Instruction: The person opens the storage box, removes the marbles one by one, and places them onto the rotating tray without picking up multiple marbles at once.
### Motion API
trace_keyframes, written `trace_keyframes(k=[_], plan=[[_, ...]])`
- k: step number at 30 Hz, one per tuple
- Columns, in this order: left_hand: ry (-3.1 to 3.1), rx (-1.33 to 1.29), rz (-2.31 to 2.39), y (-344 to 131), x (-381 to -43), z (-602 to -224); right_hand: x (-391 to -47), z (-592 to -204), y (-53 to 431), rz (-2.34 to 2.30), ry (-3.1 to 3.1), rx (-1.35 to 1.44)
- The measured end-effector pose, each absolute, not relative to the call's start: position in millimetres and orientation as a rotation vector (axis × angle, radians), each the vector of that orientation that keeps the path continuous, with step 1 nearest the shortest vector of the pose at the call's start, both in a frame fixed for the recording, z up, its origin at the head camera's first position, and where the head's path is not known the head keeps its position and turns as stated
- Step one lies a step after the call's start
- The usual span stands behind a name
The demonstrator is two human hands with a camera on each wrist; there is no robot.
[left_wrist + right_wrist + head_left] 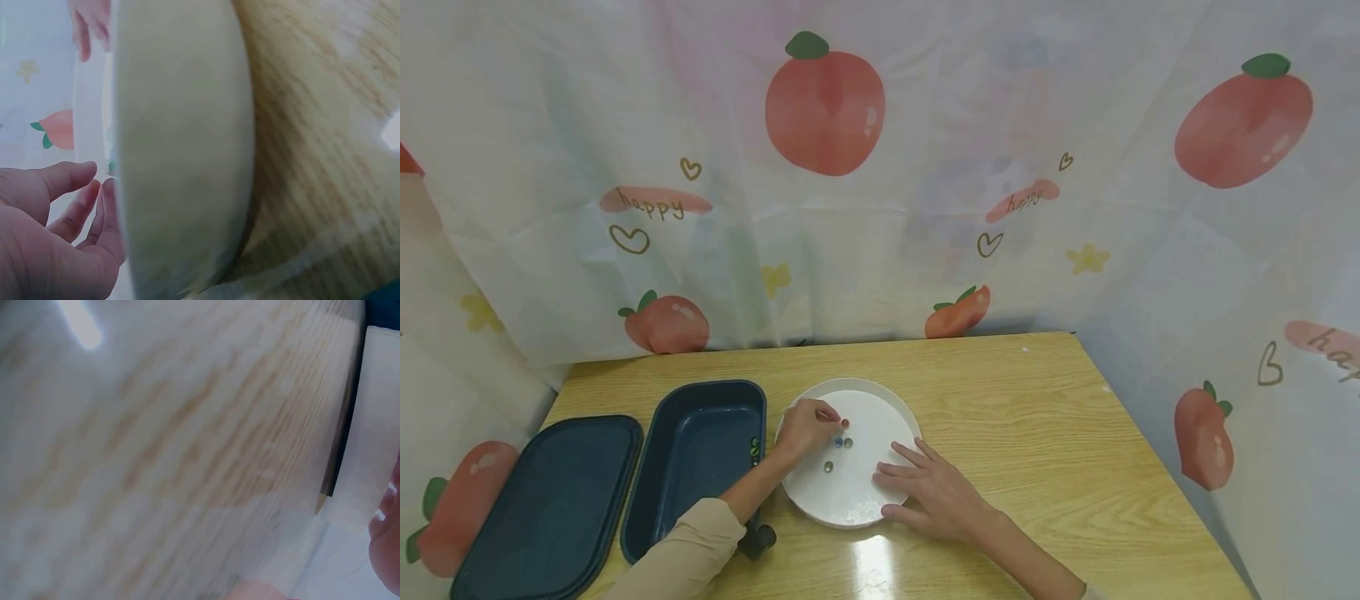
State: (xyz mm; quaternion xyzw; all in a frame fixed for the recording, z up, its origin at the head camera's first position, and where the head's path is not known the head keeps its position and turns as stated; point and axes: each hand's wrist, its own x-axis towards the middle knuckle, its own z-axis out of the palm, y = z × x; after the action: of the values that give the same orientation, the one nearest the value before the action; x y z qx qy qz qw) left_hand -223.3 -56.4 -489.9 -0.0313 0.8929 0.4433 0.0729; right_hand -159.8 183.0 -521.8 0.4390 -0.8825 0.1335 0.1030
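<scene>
- Beige sleeve [677, 546], nearest, on the left arm.
- Dark blue flat piece [550, 492] at the left, beside a deeper dark blue tray [700, 454] with small green pieces [755, 450] along its right side.
- Right hand [928, 492] at the plate's right edge, fingers spread wide, gripping nothing.
- White round plate [865, 487], just right of the tray, low-walled.
- Greenish marble [828, 467] on the plate, apart from the others; beyond it a blue one [838, 442] and a grey one [848, 443] side by side.
- Left hand [805, 429] over the plate, thumb and curved fingertips close together beside a red marble [846, 423]; whether they pinch anything, I cannot tell.
- Wood-grain table [1000, 392], then fruit-printed cloth [925, 108] behind.
</scene>
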Motion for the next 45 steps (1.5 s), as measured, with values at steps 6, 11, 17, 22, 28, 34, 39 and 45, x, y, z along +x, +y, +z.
trace_keyframes(k=[6, 11, 17, 22, 28, 34, 39, 45], plan=[[2.664, -0.086, 1.392, -59.7, -224.9, -472.6, -160.5, -519.0, 183.8, 0.382, -2.619, 1.292], [2.653, -0.041, 1.471, -64.9, -222.5, -456.3, -161.9, -517.1, 184.0, 0.376, -2.627, 1.293], [2.606, -0.026, 1.601, -78.3, -217.6, -439.4, -161.9, -516.3, 183.9, 0.386, -2.622, 1.292], [2.595, -0.078, 1.639, -95.0, -216.4, -432.9, -161.4, -516.9, 183.8, 0.379, -2.627, 1.286], [2.643, -0.077, 1.568, -120.8, -217.7, -431.2, -162.0, -518.5, 183.9, 0.385, -2.632, 1.271], [2.618, -0.052, 1.534, -150.2, -219.5, -439.2, -161.8, -518.0, 183.9, 0.385, -2.641, 1.27], [2.477, -0.148, 1.586, -169.1, -219.4, -451.3, -159.9, -517.4, 183.8, 0.387, -2.644, 1.271], [2.454, -0.186, 1.507, -180.2, -217.7, -463.8, -157.9, -517.4, 182.5, 0.386, -2.638, 1.282]])
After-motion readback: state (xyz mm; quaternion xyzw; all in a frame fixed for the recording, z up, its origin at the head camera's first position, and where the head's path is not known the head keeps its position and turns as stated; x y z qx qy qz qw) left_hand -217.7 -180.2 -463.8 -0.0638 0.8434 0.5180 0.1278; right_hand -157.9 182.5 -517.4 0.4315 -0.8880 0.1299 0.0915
